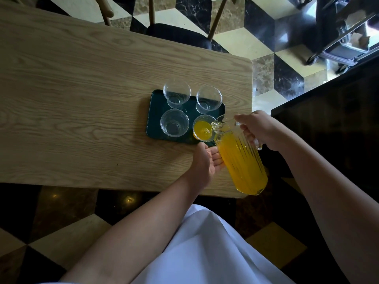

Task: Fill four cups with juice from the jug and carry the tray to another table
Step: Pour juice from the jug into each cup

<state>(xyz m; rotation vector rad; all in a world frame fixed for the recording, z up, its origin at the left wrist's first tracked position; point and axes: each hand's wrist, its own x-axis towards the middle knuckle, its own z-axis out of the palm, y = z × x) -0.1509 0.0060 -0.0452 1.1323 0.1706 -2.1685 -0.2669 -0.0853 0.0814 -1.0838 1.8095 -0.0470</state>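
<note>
A ribbed glass jug [242,158] full of orange juice is tilted, its spout over the near right cup [203,129], which holds orange juice. My right hand [258,130] grips the jug's handle. My left hand [205,160] presses against the jug's lower side. Three clear cups stand without juice on the dark green tray [152,117]: near left cup [174,124], far left cup [176,93], far right cup [208,99].
The tray lies near the right end of a wooden table [82,99]. A wooden chair [180,35] stands at the far side. A dark counter [328,119] is to the right, and a metal trolley [344,44] stands on the patterned floor beyond.
</note>
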